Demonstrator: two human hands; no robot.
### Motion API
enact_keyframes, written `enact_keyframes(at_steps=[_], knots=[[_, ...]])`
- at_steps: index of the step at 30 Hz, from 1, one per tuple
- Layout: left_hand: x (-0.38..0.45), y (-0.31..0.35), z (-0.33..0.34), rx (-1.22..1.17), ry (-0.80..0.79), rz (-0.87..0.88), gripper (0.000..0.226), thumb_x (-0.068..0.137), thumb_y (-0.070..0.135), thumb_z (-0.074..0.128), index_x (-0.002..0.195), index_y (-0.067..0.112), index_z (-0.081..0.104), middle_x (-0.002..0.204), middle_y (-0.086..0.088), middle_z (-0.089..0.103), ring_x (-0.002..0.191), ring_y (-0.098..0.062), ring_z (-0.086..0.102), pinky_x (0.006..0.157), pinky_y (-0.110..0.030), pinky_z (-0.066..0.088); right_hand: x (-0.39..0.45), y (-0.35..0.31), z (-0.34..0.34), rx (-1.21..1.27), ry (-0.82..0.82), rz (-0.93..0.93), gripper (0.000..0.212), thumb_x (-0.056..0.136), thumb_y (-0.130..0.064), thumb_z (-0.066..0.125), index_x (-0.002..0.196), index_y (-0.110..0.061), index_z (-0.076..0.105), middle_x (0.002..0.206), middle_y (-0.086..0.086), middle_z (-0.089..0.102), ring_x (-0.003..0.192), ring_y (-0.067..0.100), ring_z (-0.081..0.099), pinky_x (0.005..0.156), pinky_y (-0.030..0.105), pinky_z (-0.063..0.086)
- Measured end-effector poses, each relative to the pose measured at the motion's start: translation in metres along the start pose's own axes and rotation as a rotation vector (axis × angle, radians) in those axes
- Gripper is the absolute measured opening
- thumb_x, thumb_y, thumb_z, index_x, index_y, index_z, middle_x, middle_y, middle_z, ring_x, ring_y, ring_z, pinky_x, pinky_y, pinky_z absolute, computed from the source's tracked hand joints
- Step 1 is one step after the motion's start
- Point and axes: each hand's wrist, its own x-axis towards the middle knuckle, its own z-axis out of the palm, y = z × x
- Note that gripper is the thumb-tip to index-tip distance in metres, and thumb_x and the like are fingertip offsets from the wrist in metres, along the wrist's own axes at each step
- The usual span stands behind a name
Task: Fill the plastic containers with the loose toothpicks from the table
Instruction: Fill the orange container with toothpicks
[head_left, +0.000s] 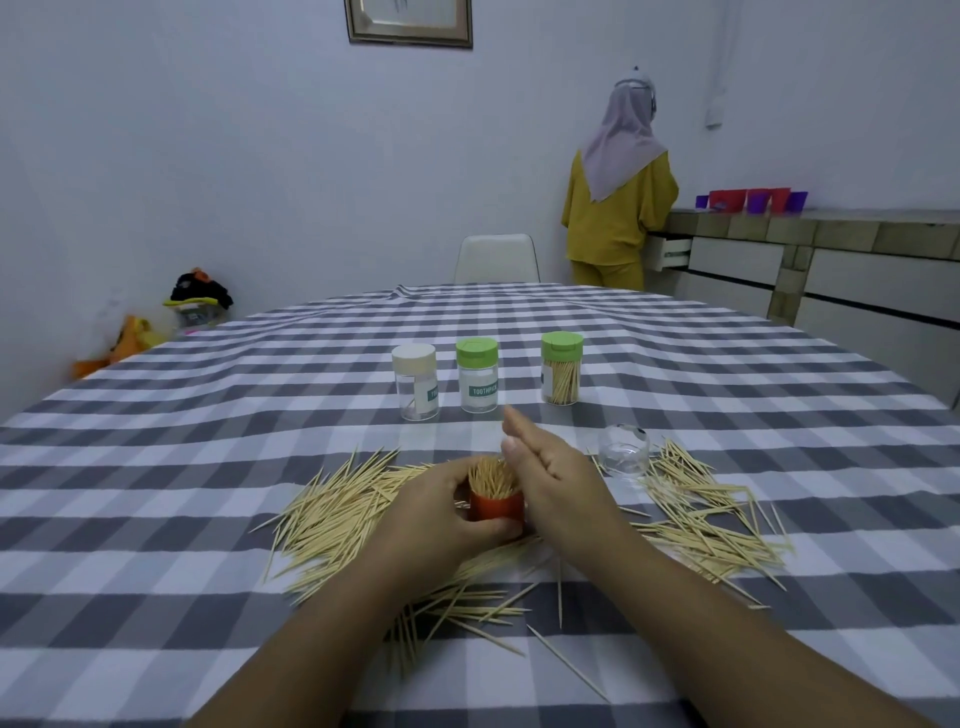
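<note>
Checked cloth (208, 467) fills the frame's lower half. I see toothpicks (332, 514) strewn lower centre, both sides of my hands. Left hand (441, 514) grips red cap (496, 506) packed with upright picks, frame centre. Right hand (550, 467) beside it, fingers straight, holding nothing. Three capped jars (478, 382) stand above; only the rightmost is full. Clear tube (623, 449) lies right of centre.

A single head-worn wide-angle view is provided, directed forward and downward across the bench (156, 426); the near edge is seen closely, the far wall distantly.
</note>
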Motion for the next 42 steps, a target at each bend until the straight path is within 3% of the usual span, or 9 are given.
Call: enact_keyframes(at_steps=[7, 10, 13, 16, 20, 24, 27, 37, 42], knots=[[0.002, -0.001, -0.005, 0.015, -0.027, -0.037, 0.051, 0.069, 0.031, 0.084, 0.113, 0.041, 0.061, 0.098, 0.022, 0.067, 0.087, 0.007, 0.061, 0.069, -0.004, 0.042, 0.004, 0.002, -0.002, -0.094, 0.009, 0.024, 0.03, 0.096, -0.025, 0.051, 0.125, -0.024, 0.063, 0.14, -0.007, 0.048, 0.129, 0.008, 0.04, 0.11, 0.037, 0.035], [0.003, -0.003, -0.012, 0.001, -0.028, -0.069, 0.049, 0.069, 0.029, 0.084, 0.111, 0.041, 0.06, 0.096, 0.024, 0.064, 0.088, 0.008, 0.058, 0.068, -0.005, 0.042, 0.003, 0.0, -0.002, -0.07, 0.03, -0.026, 0.03, 0.097, -0.028, 0.049, 0.123, -0.023, 0.063, 0.133, -0.01, 0.052, 0.123, 0.003, 0.043, 0.107, 0.029, 0.035], [0.003, -0.006, -0.019, -0.026, -0.052, -0.103, 0.046, 0.07, 0.028, 0.083, 0.11, 0.039, 0.061, 0.097, 0.021, 0.066, 0.09, 0.006, 0.059, 0.07, -0.009, 0.04, 0.001, -0.006, -0.005, -0.087, 0.104, -0.093, 0.018, 0.094, -0.023, 0.054, 0.102, -0.024, 0.071, 0.106, -0.014, 0.057, 0.106, 0.003, 0.05, 0.09, 0.021, 0.043], [0.003, -0.009, -0.026, -0.04, -0.056, -0.104, 0.045, 0.069, 0.027, 0.083, 0.106, 0.041, 0.063, 0.094, 0.021, 0.069, 0.09, 0.007, 0.062, 0.075, -0.01, 0.043, -0.002, -0.016, -0.012, -0.262, -0.084, -0.075, 0.02, 0.09, -0.023, 0.058, 0.073, -0.023, 0.068, 0.084, -0.008, 0.059, 0.082, 0.009, 0.054, 0.072, 0.027, 0.046], [0.004, -0.009, -0.029, -0.053, -0.066, -0.103, 0.052, 0.073, 0.021, 0.081, 0.105, 0.047, 0.05, 0.09, 0.029, 0.061, 0.085, 0.017, 0.057, 0.078, -0.005, 0.046, -0.007, -0.018, -0.011, -0.452, -0.468, -0.08, 0.015, 0.088, -0.024, 0.062, 0.096, -0.025, 0.075, 0.096, -0.011, 0.069, 0.085, 0.004, 0.06, 0.079, 0.024, 0.052], [0.005, -0.013, -0.03, -0.056, -0.049, -0.094, 0.044, 0.074, 0.018, 0.08, 0.099, 0.046, 0.055, 0.088, 0.028, 0.062, 0.084, 0.019, 0.058, 0.069, 0.001, 0.042, -0.009, -0.011, 0.0, -0.479, -0.607, -0.131, 0.038, 0.088, -0.023, 0.065, 0.125, -0.029, 0.062, 0.127, -0.016, 0.06, 0.113, 0.002, 0.054, 0.099, 0.023, 0.042], [0.006, -0.016, -0.029, -0.077, -0.043, -0.1, 0.043, 0.072, 0.016, 0.081, 0.1, 0.04, 0.06, 0.09, 0.025, 0.065, 0.08, 0.021, 0.058, 0.069, 0.002, 0.041, -0.011, -0.011, 0.008, -0.548, -0.67, -0.192, 0.044, 0.091, -0.022, 0.061, 0.133, -0.028, 0.054, 0.132, -0.009, 0.055, 0.117, 0.011, 0.051, 0.099, 0.028, 0.042], [0.006, -0.018, -0.028, -0.106, -0.027, -0.105, 0.037, 0.073, 0.017, 0.081, 0.096, 0.04, 0.062, 0.084, 0.025, 0.067, 0.079, 0.018, 0.06, 0.065, 0.001, 0.041, -0.013, -0.013, 0.018, -0.854, -0.545, -0.356, 0.025, 0.095, -0.029, 0.053, 0.115, -0.022, 0.066, 0.117, 0.001, 0.056, 0.109, 0.02, 0.048, 0.092, 0.034, 0.042], [0.006, -0.019, -0.027, -0.076, -0.015, -0.131, 0.055, 0.069, 0.023, 0.084, 0.119, 0.03, 0.062, 0.096, 0.021, 0.067, 0.089, 0.012, 0.061, 0.071, -0.005, 0.044, -0.007, -0.01, 0.005, -1.0, -0.52, -0.275, 0.029, 0.092, -0.018, 0.054, 0.119, -0.025, 0.062, 0.113, 0.0, 0.057, 0.107, 0.021, 0.049, 0.089, 0.034, 0.044]])
